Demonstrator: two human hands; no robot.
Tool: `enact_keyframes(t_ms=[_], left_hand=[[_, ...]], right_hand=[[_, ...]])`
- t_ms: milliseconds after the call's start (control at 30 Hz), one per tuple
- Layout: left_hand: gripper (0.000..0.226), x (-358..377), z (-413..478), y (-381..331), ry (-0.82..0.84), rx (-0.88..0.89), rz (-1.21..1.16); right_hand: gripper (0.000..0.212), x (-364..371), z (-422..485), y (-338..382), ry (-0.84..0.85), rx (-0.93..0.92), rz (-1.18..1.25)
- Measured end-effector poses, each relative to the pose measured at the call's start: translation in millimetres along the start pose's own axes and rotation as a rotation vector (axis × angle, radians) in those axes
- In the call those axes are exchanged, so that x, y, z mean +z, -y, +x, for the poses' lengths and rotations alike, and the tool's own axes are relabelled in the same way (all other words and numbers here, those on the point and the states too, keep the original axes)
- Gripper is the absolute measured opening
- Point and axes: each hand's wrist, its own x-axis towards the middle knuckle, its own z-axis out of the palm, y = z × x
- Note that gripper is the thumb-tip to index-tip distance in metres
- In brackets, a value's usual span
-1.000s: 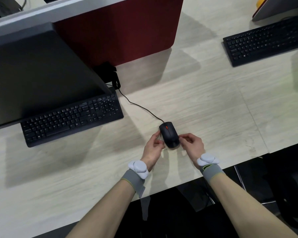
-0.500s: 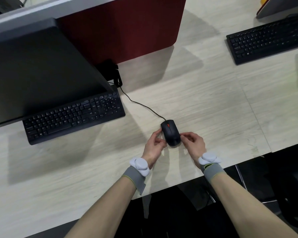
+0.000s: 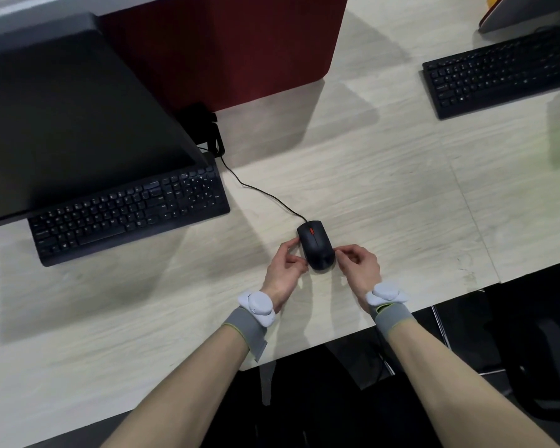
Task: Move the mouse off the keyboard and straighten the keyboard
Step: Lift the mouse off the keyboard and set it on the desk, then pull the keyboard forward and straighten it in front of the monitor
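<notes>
A black wired mouse (image 3: 316, 244) with a red scroll wheel rests on the light wooden desk (image 3: 369, 189), well to the right of the black keyboard (image 3: 130, 215). The keyboard lies slanted, its right end farther back, its rear edge tucked under the monitor (image 3: 65, 124). My left hand (image 3: 283, 270) pinches the mouse's left side with its fingertips. My right hand (image 3: 359, 265) pinches its right rear side. The mouse cable (image 3: 259, 190) runs back-left toward the monitor stand.
A red divider panel (image 3: 227, 50) stands behind the desk. A second black keyboard (image 3: 498, 72) lies at the far right, below another monitor's corner (image 3: 524, 11). The desk's front edge runs just behind my wrists; a dark chair base (image 3: 547, 367) sits below right.
Both hands stay on the mouse's sides; the mouse sits at nearly the same spot on the desk. Only the camera view has shifted slightly.
</notes>
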Motion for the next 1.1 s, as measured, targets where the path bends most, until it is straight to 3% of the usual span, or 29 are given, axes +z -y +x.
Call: enact_keyframes(t_ms=[200,300,433,600,833,1100], left_hand=[[0.058,-2,-3,-1,-0.013,-0.031,-0.001],[0.045,-5,-8,1,-0.050,-0.037,-0.026],[0.029,-26,-16,10,-0.245,0.039,-0.075],[0.038,-85,-29,27,-0.452,0.062,-0.028],[0.031,-191,-46,47,-0.724,-0.022,-0.067],[0.030,-264,-66,59,-0.850,-0.059,-0.035]], right_hand=[[0.015,2,2,-1,-0.015,0.005,0.006],[0.019,5,4,-1,-0.038,0.047,-0.025],[0.028,12,-9,-7,-0.128,0.128,-0.134],[0.019,26,-53,-21,-0.305,0.185,-0.208],[0.017,77,-95,-10,-0.067,0.201,-0.124],[0.026,137,-97,15,0.147,0.157,-0.188]])
